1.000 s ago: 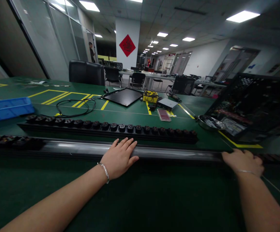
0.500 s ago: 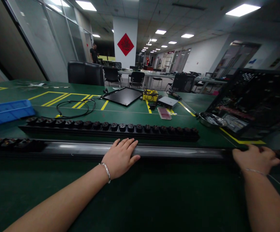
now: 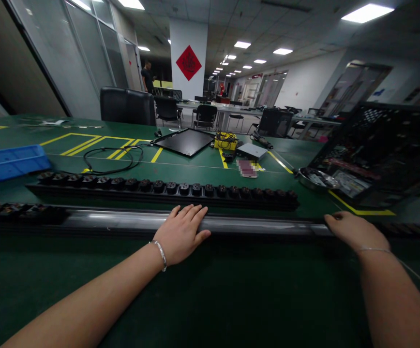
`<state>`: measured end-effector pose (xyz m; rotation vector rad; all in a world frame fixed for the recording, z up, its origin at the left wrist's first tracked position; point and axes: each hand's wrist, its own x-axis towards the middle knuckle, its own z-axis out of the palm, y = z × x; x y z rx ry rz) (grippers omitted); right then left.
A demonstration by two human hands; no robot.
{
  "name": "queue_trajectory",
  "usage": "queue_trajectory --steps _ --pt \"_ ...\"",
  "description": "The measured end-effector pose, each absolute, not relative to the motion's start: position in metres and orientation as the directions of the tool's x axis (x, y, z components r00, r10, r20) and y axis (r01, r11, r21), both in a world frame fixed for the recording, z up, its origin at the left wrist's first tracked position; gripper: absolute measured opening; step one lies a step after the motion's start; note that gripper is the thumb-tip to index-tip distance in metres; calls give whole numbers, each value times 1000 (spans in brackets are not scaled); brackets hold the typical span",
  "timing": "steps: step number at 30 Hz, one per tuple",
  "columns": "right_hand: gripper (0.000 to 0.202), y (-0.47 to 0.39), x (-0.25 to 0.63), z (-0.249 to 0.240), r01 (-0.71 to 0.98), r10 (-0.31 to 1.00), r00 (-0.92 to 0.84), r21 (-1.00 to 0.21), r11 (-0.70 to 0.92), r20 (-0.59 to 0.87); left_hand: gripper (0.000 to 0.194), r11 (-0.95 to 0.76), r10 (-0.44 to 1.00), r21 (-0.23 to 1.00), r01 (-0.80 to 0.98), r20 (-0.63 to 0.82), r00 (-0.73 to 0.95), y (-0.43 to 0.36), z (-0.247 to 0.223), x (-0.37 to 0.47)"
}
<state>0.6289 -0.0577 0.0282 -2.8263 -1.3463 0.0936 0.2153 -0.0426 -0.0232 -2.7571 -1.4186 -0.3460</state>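
A long black rail (image 3: 115, 236) lies across the green table, with a shiny grey strip (image 3: 261, 225) along its middle. Dark socket-like parts (image 3: 17, 211) line its left end, and more show past my right hand. My left hand (image 3: 181, 234) is open and rests flat on the strip, fingers slightly spread. At the strip's right end is my right hand (image 3: 357, 232), its fingers curled and closed; what they pinch, if anything, is hidden. Just behind lies a second black rail (image 3: 159, 194) with a full row of round socket-like parts.
A blue bin (image 3: 12, 164) stands at the left and a looped black cable (image 3: 113, 162) lies behind the rails. Farther back are a dark flat panel (image 3: 184, 142), a yellow box (image 3: 225, 140) and a grey box (image 3: 251, 151). To the right are a metal bowl (image 3: 315, 181) and an open computer case (image 3: 387, 154).
My right hand has moved left along the rail to the right end of the shiny strip, its fingers now curled there. My left hand stays flat in the same place.
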Motion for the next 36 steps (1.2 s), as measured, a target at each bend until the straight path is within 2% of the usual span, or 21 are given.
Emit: queue_trajectory --steps 4,6,8,11,13,14,16,19,22,25,32,36 --pt "51 -50 586 28 851 854 516 -80 -520 -60 60 -579 808 80 811 191 557 -42 -23 215" --pt "45 -52 553 25 900 915 402 -170 -401 -26 61 -583 803 71 809 198 562 -42 -22 215" --pt "38 -58 516 20 926 972 226 -324 -194 63 63 -592 794 59 804 213 569 -42 -21 214" --pt "32 -71 467 9 835 976 -85 -520 180 202 68 -605 781 39 796 228 582 -44 -21 213" --pt "34 -78 444 -1 731 898 -342 -523 439 276 72 -609 773 24 793 244 586 -44 -22 212" --pt "36 -82 436 -7 686 839 -451 -484 543 303 74 -609 768 16 793 259 585 -44 -22 211" --pt "39 -85 425 -18 659 748 -564 -355 663 350 78 -611 753 -7 791 302 584 -45 -23 211" --pt "41 -86 417 -33 740 728 -562 -155 655 393 76 -648 690 -75 758 366 625 -48 -22 214" --pt "45 -85 414 -42 804 747 -533 -39 594 397 64 -713 609 -166 682 335 719 -55 -21 219" --pt "44 -85 413 -44 838 770 -500 -4 546 396 58 -679 656 -228 698 239 716 -65 -18 224" --pt "40 -85 417 -39 850 781 -481 -6 526 398 62 -411 886 -388 825 43 462 -78 3 214" --pt "39 -85 416 -39 854 784 -471 -13 520 404 74 -315 943 -382 869 -23 332 -72 17 201"
